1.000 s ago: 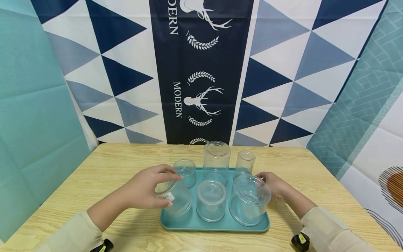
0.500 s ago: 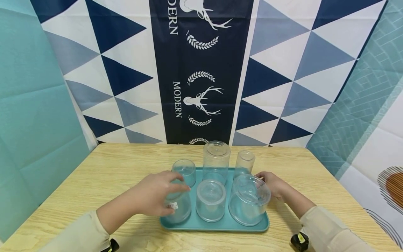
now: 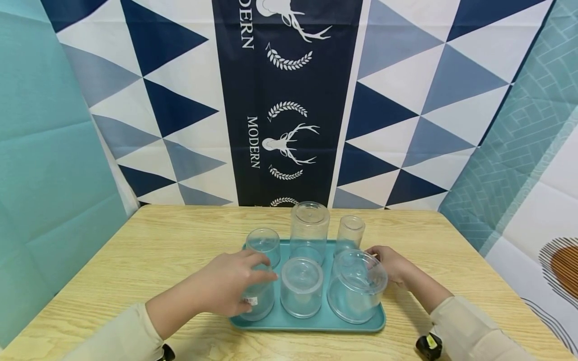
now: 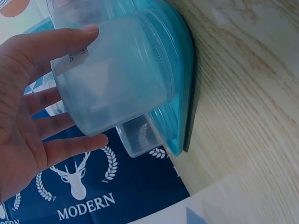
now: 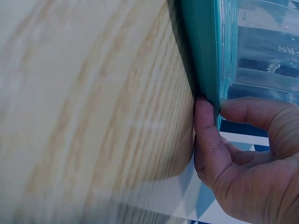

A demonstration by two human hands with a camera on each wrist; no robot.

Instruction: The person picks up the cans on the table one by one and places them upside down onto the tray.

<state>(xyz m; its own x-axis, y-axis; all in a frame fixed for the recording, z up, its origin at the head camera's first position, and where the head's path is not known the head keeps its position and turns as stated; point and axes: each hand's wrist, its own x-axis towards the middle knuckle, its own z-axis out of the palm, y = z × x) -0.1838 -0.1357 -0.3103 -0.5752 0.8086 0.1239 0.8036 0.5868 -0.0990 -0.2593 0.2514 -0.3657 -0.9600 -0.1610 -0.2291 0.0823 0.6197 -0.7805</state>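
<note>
My left hand (image 3: 228,283) spans a clear jar (image 3: 263,305) with a white label, standing at the front left of a teal tray (image 3: 311,327). In the left wrist view the thumb lies on the jar's label side (image 4: 117,79), and the fingers reach around the other side. My right hand (image 3: 390,263) pinches the tray's right rim; in the right wrist view its thumb is on top and a finger (image 5: 205,119) underneath. A wide clear jar (image 3: 356,293) stands beside that hand, and a medium one (image 3: 301,293) is at front middle.
Along the tray's back row stand a short clear jar (image 3: 263,243), a tall one (image 3: 310,228) and a narrow one (image 3: 350,230). The tray sits on a wood-grain table (image 3: 180,235). A patterned cloth (image 3: 289,100) hangs behind.
The labelled jar, tilted in the left hand a second ago, now stands upright on the tray. The left hand has shifted slightly right and down. The right hand stays at the rim.
</note>
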